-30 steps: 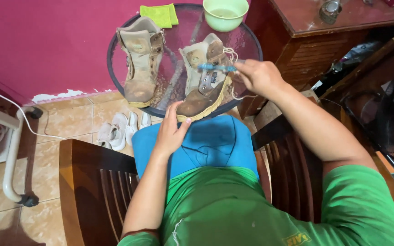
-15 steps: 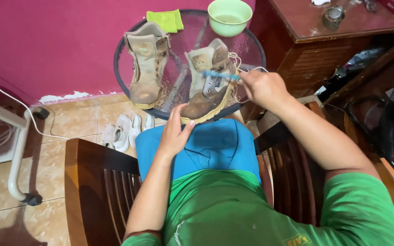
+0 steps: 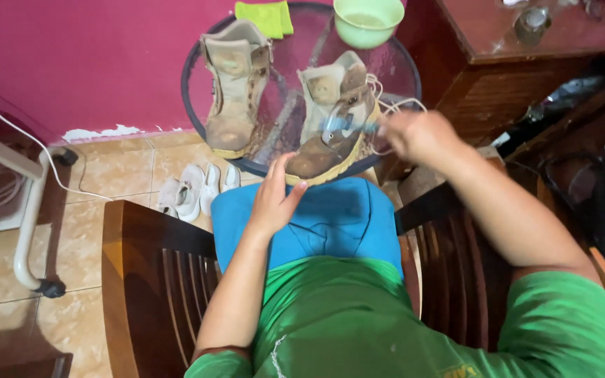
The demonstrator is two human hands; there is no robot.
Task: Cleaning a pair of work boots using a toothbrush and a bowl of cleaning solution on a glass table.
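Note:
Two worn tan boots stand on a round glass table (image 3: pixel 400 63). The right boot (image 3: pixel 334 115) lies toe-down at the table's near edge, laces loose. My right hand (image 3: pixel 418 136) is closed on a blue brush (image 3: pixel 348 126) whose head is blurred over that boot's side. My left hand (image 3: pixel 274 199) rests on my blue-clad knee, fingertips touching the boot's toe. The left boot (image 3: pixel 236 84) stands apart, untouched.
A green bowl (image 3: pixel 367 21) and a yellow-green cloth (image 3: pixel 266 17) sit at the table's far side. White shoes (image 3: pixel 194 189) lie on the tiled floor. Wooden chair arms (image 3: pixel 138 259) flank me. A dark wooden cabinet (image 3: pixel 526 63) stands at right, a white metal frame (image 3: pixel 26 210) at left.
My right hand with the brush has shifted slightly along the right boot. My left hand has moved forward from the knee until its fingertips touch the boot's toe.

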